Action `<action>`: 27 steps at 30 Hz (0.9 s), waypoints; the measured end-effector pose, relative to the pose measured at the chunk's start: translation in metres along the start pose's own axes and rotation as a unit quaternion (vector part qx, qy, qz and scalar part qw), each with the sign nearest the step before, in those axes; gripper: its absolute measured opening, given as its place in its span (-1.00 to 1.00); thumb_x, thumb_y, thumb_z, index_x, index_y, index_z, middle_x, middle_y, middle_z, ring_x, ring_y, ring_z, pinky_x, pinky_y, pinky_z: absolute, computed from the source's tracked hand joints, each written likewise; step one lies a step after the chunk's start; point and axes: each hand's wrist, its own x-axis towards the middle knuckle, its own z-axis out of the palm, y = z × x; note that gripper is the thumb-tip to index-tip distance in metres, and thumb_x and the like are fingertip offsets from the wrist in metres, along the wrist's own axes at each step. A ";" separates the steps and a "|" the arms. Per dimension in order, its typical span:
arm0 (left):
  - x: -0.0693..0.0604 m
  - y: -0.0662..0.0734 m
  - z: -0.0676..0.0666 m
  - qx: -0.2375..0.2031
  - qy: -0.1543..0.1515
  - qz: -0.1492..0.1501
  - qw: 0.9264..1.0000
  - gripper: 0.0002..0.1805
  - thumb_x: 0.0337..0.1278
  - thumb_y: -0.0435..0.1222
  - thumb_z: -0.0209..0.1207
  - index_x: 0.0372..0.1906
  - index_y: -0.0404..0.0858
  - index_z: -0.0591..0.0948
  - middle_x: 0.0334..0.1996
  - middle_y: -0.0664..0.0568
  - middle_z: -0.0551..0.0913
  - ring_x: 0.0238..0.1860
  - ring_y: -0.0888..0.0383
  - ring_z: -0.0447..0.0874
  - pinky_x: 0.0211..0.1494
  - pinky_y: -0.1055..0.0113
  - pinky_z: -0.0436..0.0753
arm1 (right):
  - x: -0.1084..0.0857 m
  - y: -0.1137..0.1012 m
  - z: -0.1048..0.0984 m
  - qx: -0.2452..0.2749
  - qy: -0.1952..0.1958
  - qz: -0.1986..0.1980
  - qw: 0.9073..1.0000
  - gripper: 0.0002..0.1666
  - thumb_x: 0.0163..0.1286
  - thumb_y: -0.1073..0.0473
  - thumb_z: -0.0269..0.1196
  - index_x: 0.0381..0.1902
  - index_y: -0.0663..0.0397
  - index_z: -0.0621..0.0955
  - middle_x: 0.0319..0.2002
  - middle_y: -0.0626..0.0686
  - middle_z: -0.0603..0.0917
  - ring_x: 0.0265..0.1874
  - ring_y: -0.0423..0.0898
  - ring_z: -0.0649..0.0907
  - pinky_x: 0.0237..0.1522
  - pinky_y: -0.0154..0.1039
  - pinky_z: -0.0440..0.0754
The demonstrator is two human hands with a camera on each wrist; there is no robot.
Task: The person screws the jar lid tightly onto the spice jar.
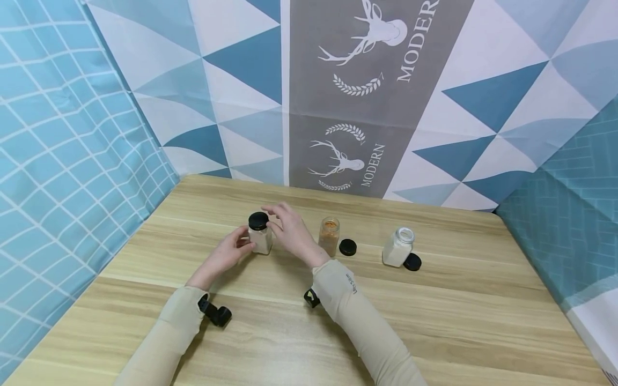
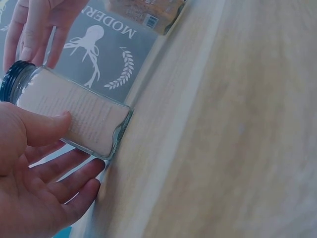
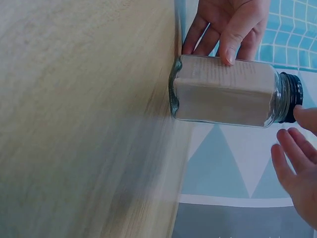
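A glass jar of pale powder point(image 1: 261, 241) with a black lid point(image 1: 258, 220) stands upright on the table, left of the other jars. My left hand point(image 1: 230, 251) holds its body from the left; in the left wrist view the thumb point(image 2: 47, 128) lies against one face and the fingers reach behind the glass. At the lid, my right hand point(image 1: 292, 230) comes in from the right. Its thumb point(image 3: 307, 118) appears to touch the lid's edge in the right wrist view, while the other fingers point(image 3: 292, 153) are spread apart from it.
Right of my right hand stands an uncapped jar of orange-brown seasoning point(image 1: 329, 238), with a black lid point(image 1: 347, 247) beside it. Farther right is an uncapped jar of white powder point(image 1: 397, 251), another black lid point(image 1: 412, 262) next to it. Patterned cloth point(image 1: 251, 134) hangs behind the wooden table point(image 1: 270, 343).
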 end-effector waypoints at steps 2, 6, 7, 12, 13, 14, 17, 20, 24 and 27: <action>0.000 0.000 0.000 -0.002 -0.001 0.000 1.000 -0.39 0.23 -0.28 0.05 0.34 -0.28 0.16 0.23 -0.30 0.30 0.20 -0.23 0.33 0.22 -0.04 0.36 | 0.001 0.000 0.000 0.000 -0.008 -0.009 1.000 -0.52 0.30 0.19 0.14 0.19 0.01 0.41 0.11 0.04 0.47 0.02 -0.10 0.52 0.07 -0.31 0.49; 0.000 0.000 0.000 0.000 0.001 -0.003 1.000 -0.40 0.23 -0.28 0.05 0.33 -0.30 0.16 0.23 -0.32 0.29 0.19 -0.23 0.35 0.21 -0.03 0.38 | 0.001 0.000 0.001 0.005 -0.022 -0.036 0.999 -0.51 0.31 0.21 0.13 0.21 0.06 0.39 0.18 0.10 0.44 0.13 -0.06 0.47 0.18 -0.26 0.41; -0.001 0.001 0.000 0.001 0.001 -0.003 1.000 -0.40 0.23 -0.28 0.05 0.33 -0.31 0.16 0.23 -0.33 0.29 0.19 -0.23 0.35 0.21 -0.03 0.38 | 0.001 -0.001 0.001 0.006 -0.024 -0.041 0.999 -0.51 0.32 0.21 0.13 0.22 0.06 0.39 0.19 0.10 0.43 0.16 -0.06 0.44 0.21 -0.27 0.38; -0.001 0.001 0.001 0.001 0.001 -0.006 1.000 -0.40 0.23 -0.26 0.05 0.32 -0.31 0.16 0.23 -0.33 0.28 0.19 -0.24 0.34 0.20 -0.03 0.39 | 0.000 -0.002 0.001 0.018 -0.029 -0.047 0.998 -0.50 0.32 0.20 0.12 0.22 0.10 0.38 0.22 0.09 0.40 0.20 -0.06 0.41 0.21 -0.29 0.38; 0.000 0.001 0.001 0.001 0.000 -0.005 1.000 -0.40 0.23 -0.26 0.05 0.32 -0.31 0.16 0.23 -0.33 0.28 0.19 -0.24 0.34 0.20 -0.03 0.39 | 0.000 -0.002 0.001 0.021 -0.028 -0.044 0.998 -0.50 0.32 0.21 0.12 0.22 0.10 0.38 0.22 0.09 0.39 0.19 -0.06 0.42 0.19 -0.30 0.39; 0.000 0.001 0.001 -0.002 0.001 -0.004 1.000 -0.40 0.23 -0.26 0.05 0.32 -0.31 0.17 0.22 -0.34 0.29 0.19 -0.25 0.34 0.21 -0.04 0.38 | 0.000 -0.001 0.000 0.023 -0.029 -0.040 0.999 -0.50 0.32 0.21 0.12 0.22 0.11 0.38 0.23 0.09 0.39 0.17 -0.06 0.44 0.17 -0.31 0.42; 0.001 0.001 0.000 -0.002 0.000 0.004 1.000 -0.41 0.24 -0.28 0.05 0.31 -0.34 0.16 0.21 -0.36 0.29 0.18 -0.27 0.34 0.21 -0.04 0.38 | -0.001 0.000 0.000 0.020 -0.025 -0.030 0.999 -0.50 0.32 0.25 0.12 0.22 0.09 0.38 0.21 0.09 0.40 0.06 -0.08 0.52 0.08 -0.35 0.49; 0.001 0.000 0.000 -0.005 0.001 0.005 1.000 -0.41 0.24 -0.29 0.05 0.31 -0.35 0.16 0.20 -0.37 0.30 0.18 -0.27 0.34 0.21 -0.04 0.37 | -0.001 0.000 0.000 0.014 -0.019 -0.025 0.999 -0.52 0.31 0.27 0.12 0.20 0.07 0.39 0.17 0.08 0.45 -0.05 -0.11 0.57 0.00 -0.39 0.52; 0.000 0.000 0.000 -0.008 0.002 0.004 1.000 -0.41 0.23 -0.27 0.06 0.31 -0.33 0.18 0.20 -0.36 0.31 0.18 -0.27 0.34 0.22 -0.05 0.36 | -0.001 0.001 0.000 0.019 -0.011 -0.032 0.999 -0.54 0.29 0.31 0.13 0.17 0.11 0.42 0.08 0.08 0.51 -0.12 -0.12 0.59 -0.04 -0.41 0.53; -0.001 0.002 0.000 -0.003 0.003 0.014 1.000 -0.40 0.22 -0.21 0.07 0.30 -0.32 0.20 0.19 -0.37 0.32 0.16 -0.28 0.36 0.19 -0.06 0.38 | -0.001 0.001 0.000 0.017 -0.006 -0.036 0.999 -0.54 0.28 0.31 0.14 0.16 0.11 0.44 0.02 0.07 0.52 -0.12 -0.13 0.58 -0.03 -0.38 0.53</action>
